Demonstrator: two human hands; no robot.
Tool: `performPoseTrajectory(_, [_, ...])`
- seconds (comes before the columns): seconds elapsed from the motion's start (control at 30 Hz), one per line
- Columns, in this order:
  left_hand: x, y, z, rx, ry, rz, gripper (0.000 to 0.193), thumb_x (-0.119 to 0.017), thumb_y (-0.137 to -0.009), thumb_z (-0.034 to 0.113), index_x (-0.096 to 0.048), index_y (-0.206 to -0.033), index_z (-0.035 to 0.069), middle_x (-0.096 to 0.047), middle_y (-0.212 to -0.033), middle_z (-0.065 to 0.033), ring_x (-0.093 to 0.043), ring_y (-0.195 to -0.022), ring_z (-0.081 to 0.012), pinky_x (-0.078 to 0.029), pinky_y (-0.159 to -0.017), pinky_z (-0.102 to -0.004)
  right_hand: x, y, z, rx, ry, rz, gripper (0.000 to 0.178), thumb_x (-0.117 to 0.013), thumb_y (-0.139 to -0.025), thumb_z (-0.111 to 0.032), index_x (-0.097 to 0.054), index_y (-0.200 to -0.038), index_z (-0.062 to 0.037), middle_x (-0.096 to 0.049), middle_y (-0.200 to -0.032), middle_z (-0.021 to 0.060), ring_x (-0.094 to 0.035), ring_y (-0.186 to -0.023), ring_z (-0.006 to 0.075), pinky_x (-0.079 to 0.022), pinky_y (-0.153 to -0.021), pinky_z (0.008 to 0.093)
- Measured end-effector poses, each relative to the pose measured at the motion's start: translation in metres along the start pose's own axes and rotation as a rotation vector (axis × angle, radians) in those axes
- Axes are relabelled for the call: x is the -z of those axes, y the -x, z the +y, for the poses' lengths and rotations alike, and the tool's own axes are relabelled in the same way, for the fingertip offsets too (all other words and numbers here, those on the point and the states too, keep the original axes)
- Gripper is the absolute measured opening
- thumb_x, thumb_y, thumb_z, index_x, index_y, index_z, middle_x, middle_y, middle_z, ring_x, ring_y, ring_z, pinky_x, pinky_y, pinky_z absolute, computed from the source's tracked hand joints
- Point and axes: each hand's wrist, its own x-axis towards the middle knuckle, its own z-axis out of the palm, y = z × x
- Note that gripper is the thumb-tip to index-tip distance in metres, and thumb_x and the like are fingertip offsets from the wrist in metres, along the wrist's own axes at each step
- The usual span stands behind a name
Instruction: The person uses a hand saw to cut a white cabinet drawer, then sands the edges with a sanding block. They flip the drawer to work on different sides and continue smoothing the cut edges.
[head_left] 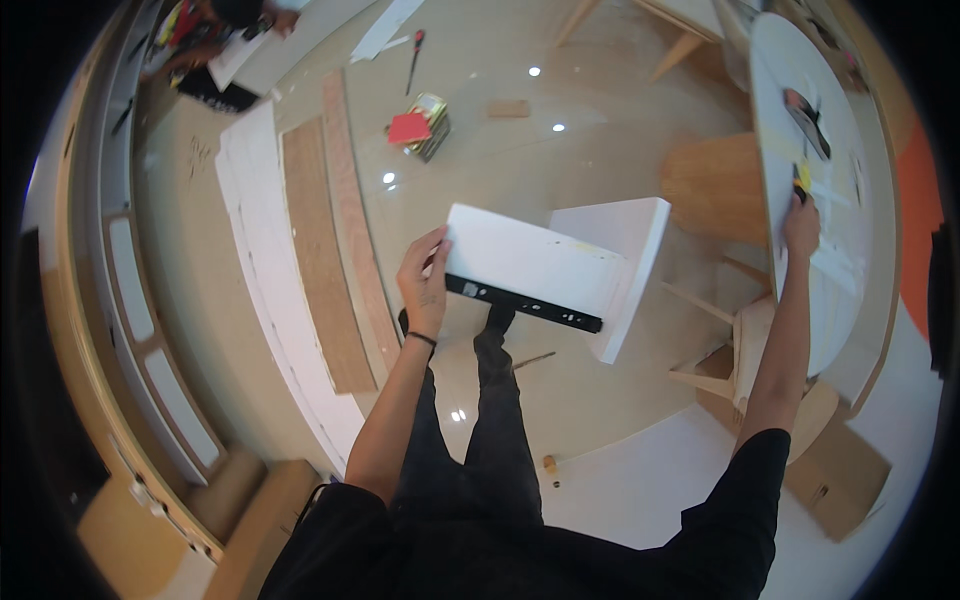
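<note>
White laminate forms the drawer-like box [560,265], held in the air above the floor [500,190]. Its walls meet at a right-hand corner; a black metal runner [525,303] is fixed along its lower edge. Whether anything lies inside cannot be told. Left hand [425,285] has its grip closed on the box's left end, thumb on top. Right hand [800,225] rests on the white round worktop [850,260], fingers curled about a small yellow tool [800,180]; a dark tool [806,120] lies further along. Long white and wood-faced panels [320,250] lie on the floor to the left, well apart from the box. Open floor shows beneath the box.
</note>
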Motion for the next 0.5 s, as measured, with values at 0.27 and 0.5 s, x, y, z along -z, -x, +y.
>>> performPoseTrajectory(0.27, [0.014, 0.02, -0.01, 0.07, 0.196, 0.028, 0.022, -0.068, -0.096, 0.011, -0.072, -0.114, 0.0, -0.071, -0.108, -0.0123, -0.067, -0.097, -0.0194, -0.054, -0.088, -0.0301, 0.053, 0.043, -0.043, 0.201, -0.009, 0.339, 0.052, -0.061, -0.096, -0.021, -0.036, -0.14, -0.0102, -0.058, -0.123, 0.0278, -0.061, -0.11, 0.0458, -0.051, -0.09, 0.0546])
performPoseTrajectory(0.5, [0.008, 0.019, -0.014, -0.069, 0.111, -0.038, 0.037, -0.058, -0.098, 0.01, -0.066, -0.133, 0.015, -0.06, -0.113, -0.0094, -0.055, -0.102, -0.0255, -0.047, -0.09, -0.035, 0.153, 0.216, -0.202, 0.534, -0.51, -0.248, 0.052, -0.053, -0.105, -0.022, -0.034, -0.152, -0.008, -0.058, -0.084, 0.0085, -0.057, -0.067, 0.0145, -0.05, -0.057, 0.0308])
